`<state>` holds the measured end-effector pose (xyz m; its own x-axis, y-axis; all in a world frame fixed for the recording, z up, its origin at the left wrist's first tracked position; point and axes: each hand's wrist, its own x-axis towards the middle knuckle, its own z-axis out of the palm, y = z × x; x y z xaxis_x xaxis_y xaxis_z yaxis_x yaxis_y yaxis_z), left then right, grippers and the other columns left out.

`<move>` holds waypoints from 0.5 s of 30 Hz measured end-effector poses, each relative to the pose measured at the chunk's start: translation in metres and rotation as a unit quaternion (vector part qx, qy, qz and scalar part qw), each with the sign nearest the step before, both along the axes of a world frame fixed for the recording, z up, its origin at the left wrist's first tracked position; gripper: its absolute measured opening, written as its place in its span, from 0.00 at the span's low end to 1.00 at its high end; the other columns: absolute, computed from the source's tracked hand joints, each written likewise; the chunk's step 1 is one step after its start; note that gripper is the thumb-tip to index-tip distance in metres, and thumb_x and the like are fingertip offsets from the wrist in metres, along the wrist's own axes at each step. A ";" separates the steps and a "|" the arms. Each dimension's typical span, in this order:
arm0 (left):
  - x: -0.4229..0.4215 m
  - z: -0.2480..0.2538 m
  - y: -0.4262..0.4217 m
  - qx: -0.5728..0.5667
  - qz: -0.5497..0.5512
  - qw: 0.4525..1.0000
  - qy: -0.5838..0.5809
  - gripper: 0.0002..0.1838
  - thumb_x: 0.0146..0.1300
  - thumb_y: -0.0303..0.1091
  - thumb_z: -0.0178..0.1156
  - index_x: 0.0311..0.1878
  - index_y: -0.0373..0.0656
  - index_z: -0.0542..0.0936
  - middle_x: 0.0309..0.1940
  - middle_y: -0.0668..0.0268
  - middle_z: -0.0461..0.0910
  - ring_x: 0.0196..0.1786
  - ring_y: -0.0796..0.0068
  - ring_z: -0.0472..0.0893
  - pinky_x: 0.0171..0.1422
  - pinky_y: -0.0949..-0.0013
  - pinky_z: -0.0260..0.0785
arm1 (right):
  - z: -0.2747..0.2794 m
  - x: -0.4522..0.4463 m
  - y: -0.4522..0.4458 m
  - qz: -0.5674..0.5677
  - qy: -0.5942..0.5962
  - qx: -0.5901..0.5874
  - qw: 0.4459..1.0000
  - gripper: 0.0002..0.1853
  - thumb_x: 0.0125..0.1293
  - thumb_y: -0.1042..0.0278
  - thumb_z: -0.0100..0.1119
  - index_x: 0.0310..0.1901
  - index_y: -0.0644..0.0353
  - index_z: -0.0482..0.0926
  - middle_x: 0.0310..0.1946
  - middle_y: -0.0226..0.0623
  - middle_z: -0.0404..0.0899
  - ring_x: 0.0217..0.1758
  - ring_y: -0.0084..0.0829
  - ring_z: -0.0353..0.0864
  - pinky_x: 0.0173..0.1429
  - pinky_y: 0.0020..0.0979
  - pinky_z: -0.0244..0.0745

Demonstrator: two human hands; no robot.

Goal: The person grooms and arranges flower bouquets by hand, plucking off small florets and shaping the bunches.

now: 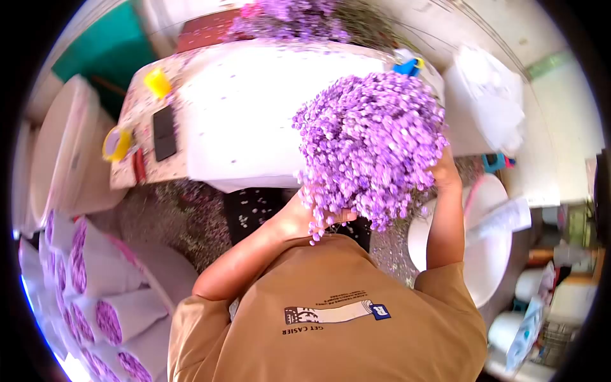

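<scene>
A big round bunch of small purple flowers (pixel 375 143) is held up in front of my chest, over the near right edge of the table. My left hand (pixel 318 210) is closed around its lower left side, and some blossoms cover part of the fingers. At the bunch's right side is my right hand (pixel 443 167), touching it; the flower heads hide its fingers. The stems are out of sight beneath the blossoms. White paper (pixel 248 102) covers most of the tabletop, with a few loose petals on it.
Left on the table are a black phone (pixel 164 132), a yellow tape roll (pixel 117 144), a yellow cup (pixel 157 83) and a red-handled tool (pixel 139 165). More purple flowers (pixel 293 19) lie behind. Paper-wrapped bunches (pixel 108 318) fill the lower left; a white tub (pixel 493 254) stands right.
</scene>
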<state>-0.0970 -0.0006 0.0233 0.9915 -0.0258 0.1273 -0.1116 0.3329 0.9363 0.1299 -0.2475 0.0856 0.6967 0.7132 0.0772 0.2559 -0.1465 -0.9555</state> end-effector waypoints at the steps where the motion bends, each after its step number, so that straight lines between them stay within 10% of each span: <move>1: 0.007 -0.012 -0.002 0.062 -0.025 0.998 -0.022 0.27 0.61 0.29 0.73 0.62 0.39 0.74 0.55 0.65 0.81 0.57 0.71 0.77 0.64 0.61 0.71 | -0.002 -0.006 -0.024 -0.026 0.019 0.008 0.999 0.65 0.31 0.53 0.88 0.72 0.68 0.62 0.68 0.40 0.71 0.71 0.37 0.69 0.76 0.38 0.59; 11: 0.047 -0.084 0.011 0.400 0.035 0.890 -0.217 0.34 0.53 0.27 0.66 0.67 0.40 0.73 0.69 0.49 0.70 0.73 0.41 0.64 0.78 0.48 0.56 | -0.080 -0.076 -0.070 -0.136 -0.038 -0.081 0.987 0.45 0.37 0.77 0.70 0.66 0.67 0.70 0.60 0.41 0.79 0.63 0.32 0.76 0.69 0.34 0.68; 15: 0.032 -0.059 0.035 0.451 0.042 0.891 -0.029 0.20 0.53 0.20 0.58 0.52 0.34 0.79 0.48 0.43 0.81 0.52 0.36 0.78 0.57 0.51 0.72 | -0.098 -0.072 -0.058 -0.183 -0.089 -0.027 0.979 0.40 0.41 0.77 0.69 0.64 0.68 0.72 0.58 0.40 0.81 0.61 0.32 0.78 0.69 0.35 0.69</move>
